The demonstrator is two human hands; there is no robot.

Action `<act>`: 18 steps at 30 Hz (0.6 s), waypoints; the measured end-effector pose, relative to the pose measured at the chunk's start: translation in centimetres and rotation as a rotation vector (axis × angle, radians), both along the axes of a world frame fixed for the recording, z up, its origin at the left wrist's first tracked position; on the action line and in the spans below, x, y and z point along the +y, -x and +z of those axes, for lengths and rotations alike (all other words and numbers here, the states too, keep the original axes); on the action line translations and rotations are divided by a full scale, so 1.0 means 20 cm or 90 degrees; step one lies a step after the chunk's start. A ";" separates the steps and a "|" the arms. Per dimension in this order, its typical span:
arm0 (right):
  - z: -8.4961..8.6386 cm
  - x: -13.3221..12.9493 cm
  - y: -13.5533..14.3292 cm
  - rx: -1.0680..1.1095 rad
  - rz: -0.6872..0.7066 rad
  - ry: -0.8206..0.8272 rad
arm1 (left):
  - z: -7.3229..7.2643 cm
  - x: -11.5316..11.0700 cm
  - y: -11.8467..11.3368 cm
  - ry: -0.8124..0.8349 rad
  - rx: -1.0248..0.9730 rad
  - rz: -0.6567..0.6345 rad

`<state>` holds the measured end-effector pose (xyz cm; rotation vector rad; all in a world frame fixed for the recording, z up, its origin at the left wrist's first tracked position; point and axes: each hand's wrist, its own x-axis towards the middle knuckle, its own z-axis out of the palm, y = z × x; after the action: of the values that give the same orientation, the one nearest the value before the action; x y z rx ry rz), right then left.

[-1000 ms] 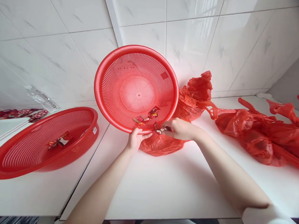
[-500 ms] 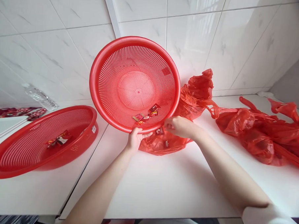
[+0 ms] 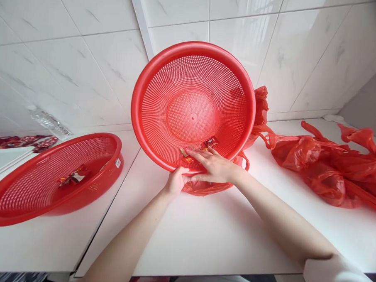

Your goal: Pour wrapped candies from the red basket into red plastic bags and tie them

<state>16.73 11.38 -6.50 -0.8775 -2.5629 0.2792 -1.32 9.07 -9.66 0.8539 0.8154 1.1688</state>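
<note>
Head view, clock directions taken from the centre of the tilted basket as seen.

Round red perforated plastic basket (image 3: 193, 116): one, tilted, its open mouth facing the camera, above a white tabletop (image 3: 233, 234).

Left hand (image 3: 176, 181): at between 6 and 7 o'clock, fingers closed on the near rim, thumb over the top.

Right hand (image 3: 216, 165): at 5 o'clock, crossing the near rim; fingers extended and parted, some reaching inside over the packets, others low outside the rim near the left hand. Whether they grip a packet cannot be told.

Small shiny wrapped packets, red and multicoloured (image 3: 186, 155): at 5 to 6 o'clock inside the basket, partly hidden by the right hand.

Thin translucent red plastic bag (image 3: 207, 188): at 6 o'clock, below the near rim, mostly covered.

Crumpled red plastic bag section (image 3: 260, 104): at 3 o'clock, partly behind the basket.

Heap of red plastic bags (image 3: 323, 172): at 4 o'clock, on the tabletop.

Second red perforated plastic basket (image 3: 26, 192): at 8 o'clock, holding red and white wrapped pieces (image 3: 74, 176).

Clear plastic bottle (image 3: 50, 122): at 9 o'clock, beyond the second basket.
</note>
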 end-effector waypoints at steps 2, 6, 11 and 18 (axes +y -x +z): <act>0.01 0.00 0.00 -0.011 0.008 0.012 | -0.01 0.00 0.00 0.009 0.013 0.007; 0.03 0.01 -0.01 0.013 0.018 0.022 | -0.01 0.01 0.01 0.021 -0.026 -0.018; 0.03 0.05 -0.02 0.079 0.036 -0.027 | -0.02 0.04 0.02 0.033 -0.086 -0.017; 0.13 0.02 -0.11 0.152 -0.012 0.076 | -0.04 0.08 0.07 0.042 -0.083 0.001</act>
<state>18.87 11.80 -3.82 -0.8539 -2.3364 0.5037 -2.65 10.61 -10.44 0.7149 0.7438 1.1793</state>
